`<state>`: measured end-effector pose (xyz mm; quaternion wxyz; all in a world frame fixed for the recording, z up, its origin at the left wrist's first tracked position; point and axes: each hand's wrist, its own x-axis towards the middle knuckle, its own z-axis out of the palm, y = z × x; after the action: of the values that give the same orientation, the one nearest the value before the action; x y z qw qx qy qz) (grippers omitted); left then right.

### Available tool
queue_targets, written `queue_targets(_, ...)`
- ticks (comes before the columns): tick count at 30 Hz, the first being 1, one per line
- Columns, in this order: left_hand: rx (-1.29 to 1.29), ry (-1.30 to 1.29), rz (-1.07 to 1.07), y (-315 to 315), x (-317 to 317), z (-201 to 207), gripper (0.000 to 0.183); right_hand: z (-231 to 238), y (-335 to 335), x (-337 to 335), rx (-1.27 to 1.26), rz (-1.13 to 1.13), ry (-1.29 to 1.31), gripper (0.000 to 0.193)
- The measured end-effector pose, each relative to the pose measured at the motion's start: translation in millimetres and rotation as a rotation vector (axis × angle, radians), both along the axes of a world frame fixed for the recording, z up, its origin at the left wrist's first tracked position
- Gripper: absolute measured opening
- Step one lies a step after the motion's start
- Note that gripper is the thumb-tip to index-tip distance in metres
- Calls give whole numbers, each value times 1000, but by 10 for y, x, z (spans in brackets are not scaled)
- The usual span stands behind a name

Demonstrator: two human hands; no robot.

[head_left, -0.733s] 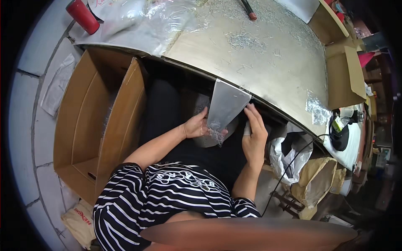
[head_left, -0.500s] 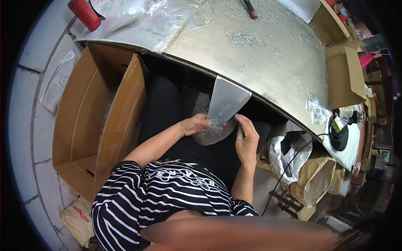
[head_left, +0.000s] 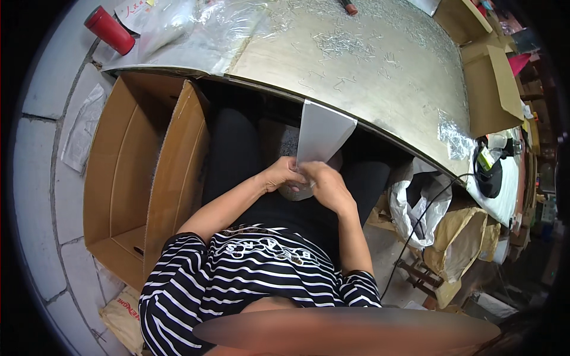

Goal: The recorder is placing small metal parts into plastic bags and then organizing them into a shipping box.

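Note:
My left hand (head_left: 281,174) and my right hand (head_left: 330,187) meet over my lap, at the lower end of a smooth grey-white sheet (head_left: 325,132). This sheet slopes down from the table's front edge like a chute. Both hands are closed with the fingers drawn together; what they pinch is hidden between them. Under and behind them, a rounded light container or bag (head_left: 289,142) shows between my legs, with many small shiny metal pieces in it. Bent thin wire pieces (head_left: 344,50) lie scattered on the metal-topped table (head_left: 267,65).
To the left stands an open cardboard box (head_left: 122,172). On the table are clear plastic bags (head_left: 196,38), a red cylinder (head_left: 110,31) and a cardboard piece (head_left: 490,89). A white sack (head_left: 399,202), a black cable (head_left: 415,228) and a brown paper bag (head_left: 460,243) are at the right.
My right hand has moved left and closed in against my left hand at the sheet's lower end. Metal pieces seen earlier there are now covered by the hands. The view has shifted slightly.

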<state>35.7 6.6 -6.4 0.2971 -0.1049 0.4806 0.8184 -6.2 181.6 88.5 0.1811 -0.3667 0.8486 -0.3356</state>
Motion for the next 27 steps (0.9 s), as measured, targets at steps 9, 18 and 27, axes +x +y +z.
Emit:
queue_targets(9,-133,25,-74,-153,126,241,43,208,263,-106,-265,-398,-138,27)
queue_targets(18,129,179,84,-63,-37,704,52,69,131,-49,-214,-406,-290,14)
queue_targets(27,-101,164,168,-32,-47,654,32,205,142,-173,-376,-462,-167,15)
